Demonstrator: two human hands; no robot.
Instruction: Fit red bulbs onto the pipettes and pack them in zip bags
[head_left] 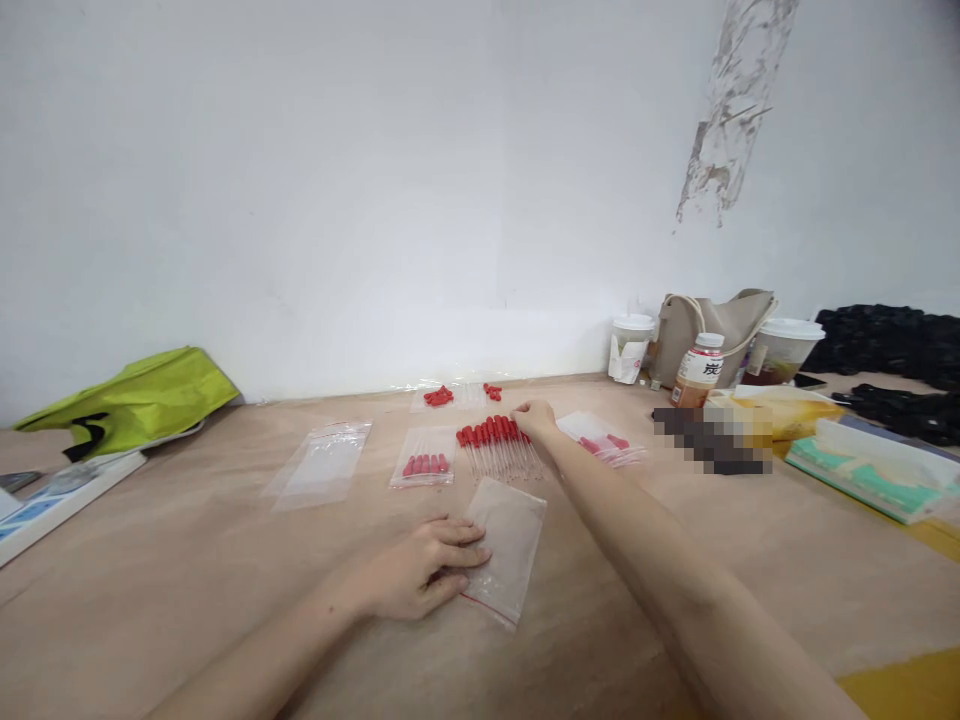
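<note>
My left hand (435, 565) lies on the left edge of a clear zip bag (511, 545), its fingers stretched over the plastic and the thumb apart from them. The bag looks flat, with a red line along its near edge. Further off, my right hand (536, 418) is closed in a pinch at the right end of a row of thin metal rods with red handles (491, 432). Its fingertips partly hide the handle there. Left of the row lies a zip bag holding several red-handled rods (425, 464). More filled bags (604, 440) lie right of my right wrist.
Flat clear bags (322, 462) lie at the left. Small red pieces (439, 396) rest on plastic near the wall. A yellow-green bag (142, 395) and power strip (75, 500) stand far left. Rightward are a bottle (697, 372), cups (631, 348), a grey bag (675, 330) and a tissue pack (874, 470).
</note>
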